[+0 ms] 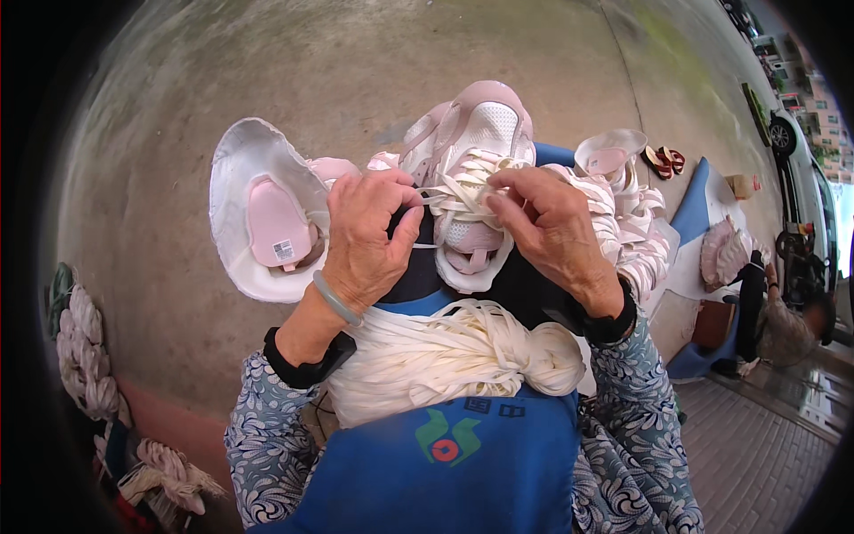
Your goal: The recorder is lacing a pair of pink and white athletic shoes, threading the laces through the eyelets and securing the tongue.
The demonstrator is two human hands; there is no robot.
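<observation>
A pink and white shoe upper point(487, 120) lies in front of me with its toe pointing away, and cream laces cross its front. My left hand point(369, 236) is at the left of the lacing, thumb and forefinger closed on a cream shoelace point(433, 190). On the other side my right hand point(556, 222) has its fingertips closed on the lacing near the eyelets. A big bundle of loose cream laces point(427, 356) rests on my lap, over a blue apron point(356, 472). Left of my left hand, another upper point(236, 222) shows its pink insole.
More pink and white uppers point(636, 222) are piled to my right. A pair of sandals point(663, 163) lies on the concrete floor beyond them. Farther right another person point(787, 329) sits near more uppers point(725, 254). Lace bundles point(84, 356) lie at the far left.
</observation>
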